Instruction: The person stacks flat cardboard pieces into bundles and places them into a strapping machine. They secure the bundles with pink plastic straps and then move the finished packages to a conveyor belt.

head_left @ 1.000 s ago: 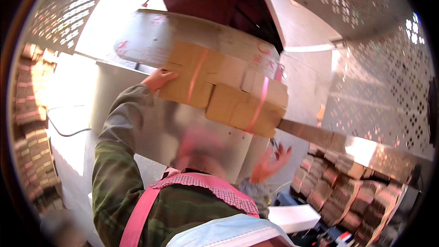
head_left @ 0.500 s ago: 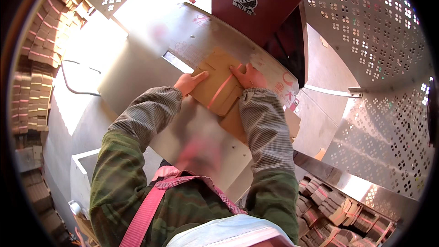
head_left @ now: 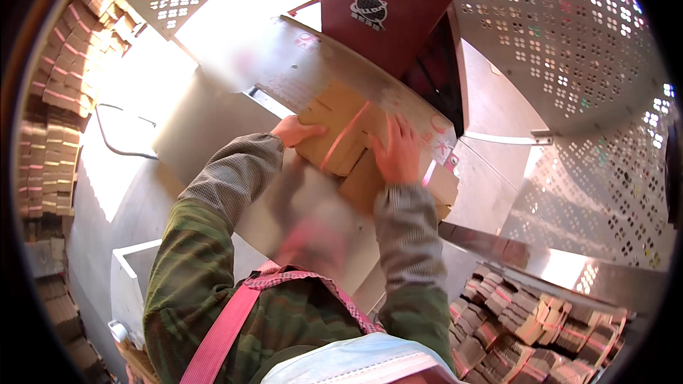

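A bundle of flat, brown die-cut cardboard pieces [head_left: 331,111], with a pink strap across it, lies on the metal machine table [head_left: 334,50]. My left hand [head_left: 297,130] grips its left edge, thumb on top and the other fingers partly hidden. At the bundle's right edge my right hand [head_left: 400,151] is open, its fingers stretched out and pointing away from me. Beneath that hand and wrist is more brown cardboard [head_left: 363,186]. It shows on both sides of the forearm, with a pale pink strap [head_left: 429,172] near its right part.
A dark red machine cover [head_left: 384,18] rises beyond the table. Perforated metal panels [head_left: 562,50] stand at the right. Strapped cardboard bundles are stacked along the left [head_left: 53,156] and at the lower right [head_left: 533,327]. A dark cable [head_left: 117,142] curves on the left surface.
My right hand has loosened from the strapped bundle's upper right edge, shifted toward me and straightened its fingers. My left hand keeps its grip. The whole view has shifted slightly.
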